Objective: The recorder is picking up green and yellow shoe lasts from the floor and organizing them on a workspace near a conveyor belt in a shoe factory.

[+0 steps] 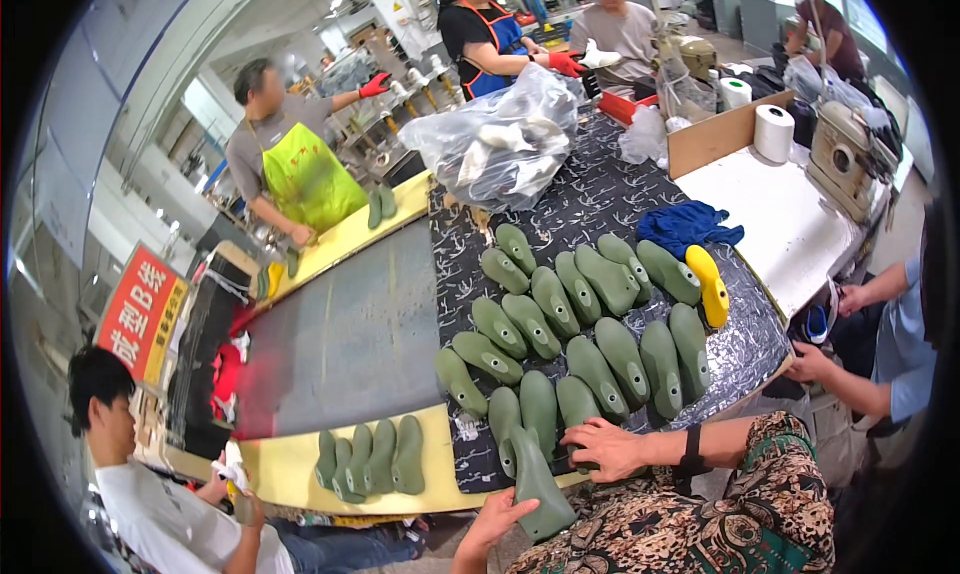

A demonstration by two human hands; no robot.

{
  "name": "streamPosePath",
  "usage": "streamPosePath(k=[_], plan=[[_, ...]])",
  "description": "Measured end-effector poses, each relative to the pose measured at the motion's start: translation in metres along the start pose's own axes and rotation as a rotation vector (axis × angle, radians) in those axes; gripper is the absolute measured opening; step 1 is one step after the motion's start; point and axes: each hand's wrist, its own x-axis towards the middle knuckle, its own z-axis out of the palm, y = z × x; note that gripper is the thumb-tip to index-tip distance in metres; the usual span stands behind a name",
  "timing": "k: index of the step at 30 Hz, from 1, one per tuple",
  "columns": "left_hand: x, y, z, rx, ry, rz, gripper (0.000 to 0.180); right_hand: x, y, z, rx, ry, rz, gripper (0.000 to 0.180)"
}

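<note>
My left hand (497,520), low at the table's near edge, grips a dark green shoe last (541,486) by its wide heel end, its toe pointing up toward the table. Over the near end of another green shoe last (577,399), my right hand (604,448) is closed, its fingers curled down; part of that last is hidden under it. Beyond both hands, several more green shoe lasts (596,366) lie in slanting rows on a black patterned cover (470,264). At the right end of the rows is one yellow shoe last (708,286).
A grey conveyor belt (340,324) with yellow side boards runs to the left; several green lasts (370,457) stand on its near board. A blue cloth (686,228) and a large plastic bag (500,139) lie farther back. A sewing machine (850,159) stands right. Co-workers surround the table.
</note>
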Motion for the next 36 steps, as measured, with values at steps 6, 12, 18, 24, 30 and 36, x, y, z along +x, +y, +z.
streamPosePath(k=[6,12,18,24,30,36], plan=[[0.011,0.001,-0.02,-0.029,-0.055,0.027,0.043,0.038,-0.021,0.028,0.067,0.326,0.325,0.056],[0.011,0.017,-0.017,0.002,-0.074,0.043,0.044,0.035,-0.025,0.013,0.135,0.319,0.525,0.073],[0.01,0.011,-0.013,-0.022,-0.065,0.084,0.041,0.029,-0.028,0.02,0.091,0.273,0.553,0.077],[0.006,0.012,-0.004,-0.009,0.012,0.086,0.039,0.025,-0.027,0.019,0.394,0.29,0.643,0.074],[0.024,0.035,0.007,0.338,-0.008,0.287,0.035,0.024,-0.004,0.02,0.336,0.443,0.599,0.07],[0.033,0.042,0.027,0.271,0.005,0.208,0.037,0.016,-0.007,-0.008,0.459,0.31,0.641,0.064]])
